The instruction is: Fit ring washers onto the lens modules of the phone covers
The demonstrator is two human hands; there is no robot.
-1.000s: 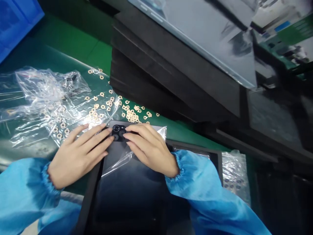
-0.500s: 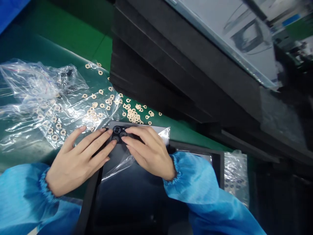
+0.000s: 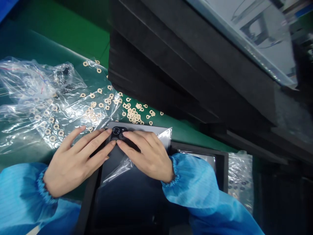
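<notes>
A dark grey tablet lies below my hands, its black camera block with round lenses at the far left corner. Clear film is loose and creased over the tablet's back. My left hand has its fingers spread, index and middle tips touching the left edge of the camera block. My right hand comes from the right, thumb and index tips drawn close together over the lower lenses. Anything between those tips is too small or hidden to make out.
Beyond the tablet, many small pale ring-shaped tabs are scattered over the green mat and a clear plastic sheet. Crumpled plastic bags lie at the left. Stacked black foam rises behind. A black tray edge and a clear bag are at right.
My right thumb and index tips have drawn closer together over the lenses. My left hand stays at the camera block's edge. The view has shifted slightly.
</notes>
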